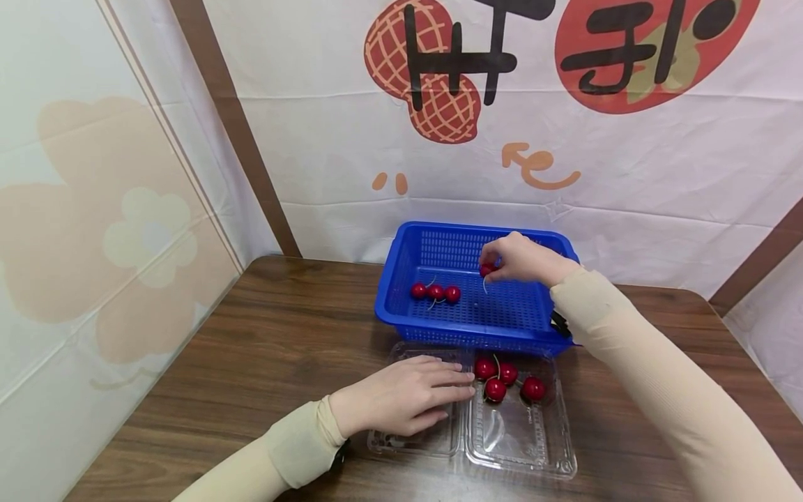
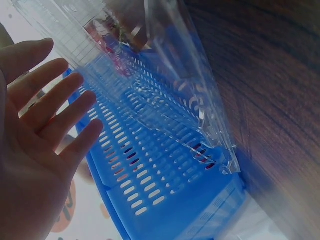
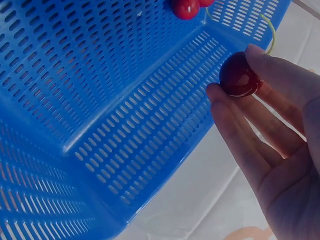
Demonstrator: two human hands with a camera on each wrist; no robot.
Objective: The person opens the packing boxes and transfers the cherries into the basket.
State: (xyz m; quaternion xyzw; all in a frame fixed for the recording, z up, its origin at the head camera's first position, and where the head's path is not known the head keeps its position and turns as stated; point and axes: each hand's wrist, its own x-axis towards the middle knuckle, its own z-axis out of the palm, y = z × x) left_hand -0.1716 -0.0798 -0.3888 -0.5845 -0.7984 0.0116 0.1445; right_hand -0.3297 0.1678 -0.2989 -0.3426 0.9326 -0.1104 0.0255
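Note:
My right hand (image 1: 521, 259) pinches a dark red cherry (image 3: 239, 75) between thumb and fingertips, its green stem (image 3: 271, 35) sticking out. It is over the right part of a blue plastic basket (image 1: 390, 279). Inside that basket, three cherries (image 1: 436, 293) lie in a row toward the left. My left hand (image 1: 401, 396) has its fingers extended over the left half of a clear plastic clamshell box (image 1: 521, 446). Several cherries (image 1: 495, 389) sit in the box's right half, near its back edge. The left wrist view shows the palm beside the clear plastic (image 2: 175, 40), holding nothing.
The basket stands behind the box on a dark wooden table (image 1: 276, 335). A printed white cloth (image 1: 326, 153) hangs just behind the basket. A black object (image 1: 560, 324) shows at the basket's right end, near the right wrist.

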